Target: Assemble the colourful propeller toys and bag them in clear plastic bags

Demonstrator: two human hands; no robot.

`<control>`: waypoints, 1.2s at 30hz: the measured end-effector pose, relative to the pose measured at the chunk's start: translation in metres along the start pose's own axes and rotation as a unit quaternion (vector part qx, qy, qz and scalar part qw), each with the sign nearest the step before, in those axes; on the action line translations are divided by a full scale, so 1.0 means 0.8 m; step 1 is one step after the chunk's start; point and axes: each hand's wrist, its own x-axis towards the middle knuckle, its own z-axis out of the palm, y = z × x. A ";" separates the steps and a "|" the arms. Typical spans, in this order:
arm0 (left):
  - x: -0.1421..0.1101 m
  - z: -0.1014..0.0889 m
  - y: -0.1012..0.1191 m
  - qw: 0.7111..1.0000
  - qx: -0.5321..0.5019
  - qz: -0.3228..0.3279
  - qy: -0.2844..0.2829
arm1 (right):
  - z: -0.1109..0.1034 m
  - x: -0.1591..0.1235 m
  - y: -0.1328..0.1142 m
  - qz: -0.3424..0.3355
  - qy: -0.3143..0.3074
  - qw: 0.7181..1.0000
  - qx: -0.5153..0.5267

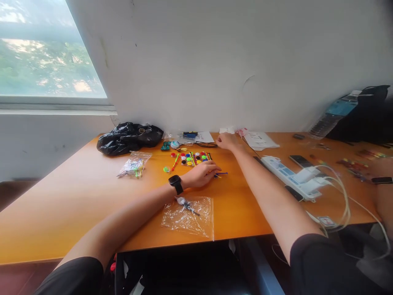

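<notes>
My left hand [201,174], with a black watch [175,184] on the wrist, lies low over the table, its fingers stretched to the right. Thin blue and yellow sticks [221,175] lie right at its fingertips; I cannot tell whether it touches them. Farther back, my right hand [227,141] is closed, fingers curled down beside a black cable [206,144]; whatever they hold is hidden. Between the hands and to their left are several small round coloured pieces [189,162] and a red-yellow strip [175,162]. A clear bag [204,221] with a small dark item sits near the front edge.
A black plastic bag [125,139] and a clear packet [133,164] stand on the left. To the right are a white power strip [285,178] with cables, a phone [299,160], papers [260,140] and a tilted bottle [334,114]. Another person's arm [383,196] shows at far right.
</notes>
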 end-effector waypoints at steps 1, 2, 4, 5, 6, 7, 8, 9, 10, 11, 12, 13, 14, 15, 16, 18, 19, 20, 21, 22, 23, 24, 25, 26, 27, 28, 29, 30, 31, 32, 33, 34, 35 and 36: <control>-0.002 0.004 0.005 1.000 0.015 0.015 -0.017 | 0.003 -0.002 0.002 0.003 0.003 1.000 0.004; -0.003 0.007 0.009 0.999 0.027 0.026 -0.035 | 0.005 -0.003 0.003 0.007 0.005 1.000 0.009; -0.005 0.011 0.014 0.996 0.048 0.036 -0.059 | 0.010 -0.008 0.008 0.016 0.010 1.000 0.019; -0.005 0.011 0.015 0.996 0.054 0.036 -0.065 | 0.012 -0.011 0.010 0.020 0.012 0.999 0.025; -0.005 0.011 0.015 0.995 0.055 0.034 -0.070 | 0.015 -0.014 0.012 0.024 0.015 0.999 0.031; -0.005 0.011 0.013 0.995 0.055 0.030 -0.071 | 0.018 -0.016 0.015 0.027 0.019 0.999 0.038; -0.005 0.010 0.010 0.995 0.056 0.027 -0.074 | 0.021 -0.019 0.017 0.031 0.024 0.998 0.045; -0.005 0.009 0.007 0.995 0.060 0.024 -0.077 | 0.025 -0.021 0.019 0.036 0.031 0.998 0.051; -0.005 0.008 0.003 0.994 0.067 0.023 -0.082 | 0.028 -0.023 0.022 0.040 0.037 0.997 0.057; -0.005 0.006 -0.001 0.993 0.076 0.021 -0.085 | 0.031 -0.024 0.024 0.045 0.043 0.996 0.062; -0.005 0.004 -0.003 0.992 0.084 0.019 -0.087 | 0.035 -0.024 0.027 0.050 0.048 0.995 0.065; -0.005 0.001 -0.004 0.992 0.089 0.016 -0.086 | 0.038 -0.023 0.029 0.056 0.054 0.995 0.067; -0.005 -0.002 -0.002 0.993 0.088 0.010 -0.083 | 0.041 -0.022 0.031 0.061 0.060 0.994 0.070; -0.004 -0.006 0.004 0.994 0.081 0.003 -0.079 | 0.043 -0.020 0.033 0.068 0.066 0.993 0.073; -0.003 -0.009 0.013 0.995 0.067 -0.001 -0.078 | 0.046 -0.017 0.034 0.075 0.072 0.992 0.075; 0.001 -0.016 0.043 0.996 0.028 0.000 -0.087 | 0.052 -0.012 0.035 0.082 0.083 0.990 0.076; 0.004 -0.018 0.063 0.994 0.003 0.019 -0.108 | 0.055 -0.010 0.034 0.081 0.088 0.990 0.075; 0.007 -0.018 0.085 0.990 -0.020 0.046 -0.132 | 0.058 -0.008 0.032 0.077 0.093 0.990 0.073; 0.010 -0.017 0.107 0.984 -0.032 0.073 -0.162 | 0.062 -0.007 0.030 0.073 0.099 0.990 0.071; 0.013 -0.015 0.128 0.978 -0.034 0.090 -0.188 | 0.065 -0.007 0.029 0.068 0.105 0.990 0.069; 0.015 -0.012 0.146 0.971 -0.027 0.097 -0.215 | 0.069 -0.007 0.027 0.065 0.111 0.989 0.067; 0.018 -0.007 0.161 0.963 -0.016 0.104 -0.248 | 0.073 -0.008 0.026 0.063 0.116 0.989 0.066; 0.021 -0.003 0.172 0.956 0.004 0.107 -0.275 | 0.077 -0.010 0.025 0.062 0.120 0.989 0.064; 0.023 0.002 0.179 0.952 0.033 0.099 -0.289 | 0.080 -0.011 0.025 0.062 0.122 0.989 0.063; 0.026 0.006 0.182 0.948 0.062 0.087 -0.299 | 0.083 -0.012 0.026 0.063 0.123 0.988 0.061; 0.028 0.009 0.183 0.945 0.087 0.075 -0.305 | 0.086 -0.013 0.027 0.065 0.125 0.988 0.060; 0.030 0.012 0.183 0.944 0.103 0.064 -0.308 | 0.088 -0.013 0.028 0.066 0.127 0.988 0.058; 0.031 0.014 0.181 0.943 0.107 0.057 -0.310 | 0.090 -0.013 0.029 0.067 0.128 0.988 0.057; 0.032 0.015 0.179 0.943 0.103 0.055 -0.311 | 0.092 -0.012 0.029 0.068 0.130 0.988 0.057; 0.033 0.017 0.178 0.944 0.096 0.055 -0.311 | 0.093 -0.011 0.030 0.069 0.132 0.987 0.057; 0.033 0.018 0.178 0.946 0.089 0.055 -0.308 | 0.094 -0.010 0.029 0.069 0.133 0.987 0.057; 0.033 0.020 0.178 0.947 0.084 0.055 -0.305 | 0.095 -0.009 0.029 0.069 0.135 0.987 0.058; 0.032 0.021 0.180 0.947 0.081 0.055 -0.305 | 0.095 -0.008 0.028 0.068 0.136 0.987 0.058; 0.031 0.022 0.181 0.947 0.077 0.056 -0.306 | 0.095 -0.007 0.028 0.068 0.137 0.986 0.059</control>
